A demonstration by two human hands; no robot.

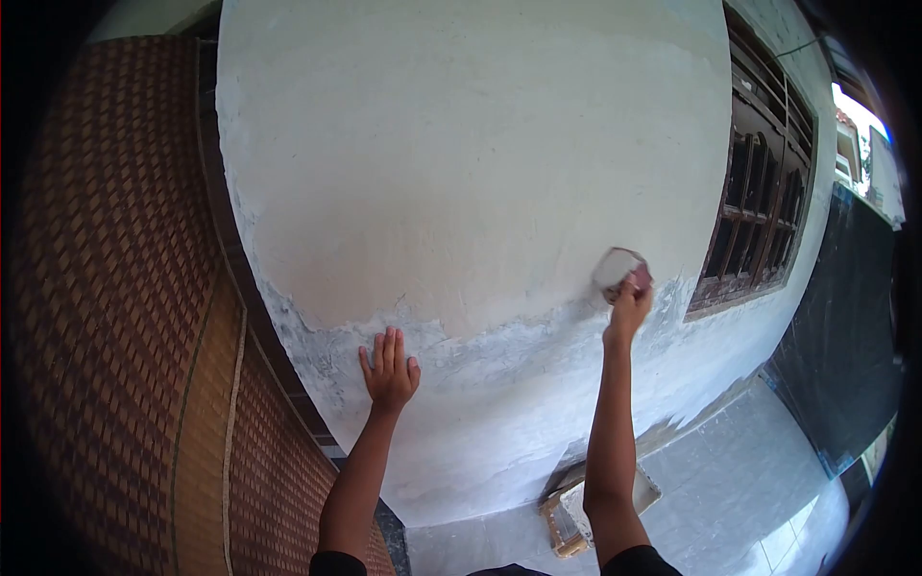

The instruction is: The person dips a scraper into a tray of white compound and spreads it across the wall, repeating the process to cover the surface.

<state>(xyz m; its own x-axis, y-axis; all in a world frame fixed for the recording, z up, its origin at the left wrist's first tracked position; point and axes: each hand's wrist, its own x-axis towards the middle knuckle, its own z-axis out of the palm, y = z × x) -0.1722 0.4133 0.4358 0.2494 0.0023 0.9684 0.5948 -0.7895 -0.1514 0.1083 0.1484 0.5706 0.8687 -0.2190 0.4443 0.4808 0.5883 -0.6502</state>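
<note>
My left hand (388, 372) lies flat on the wall (461, 192), fingers stretched upward. It touches the ragged band where beige paint meets a whitish-grey, patchy coat. Higher up and to the right, my right hand (630, 305) grips what looks like a piece of sandpaper (615, 269), pale with a dark edge and a maroon part. This piece is against or very close to the wall, and slightly blurred. My fingers partly cover it.
A woven brown panel (115, 240) stands close on the left. At right is a wooden barred window (759, 202), with a dark sheet (840, 326) beyond it. A worn, pale-stained box (562, 523) sits on the grey tiled floor (711, 490) below my right arm.
</note>
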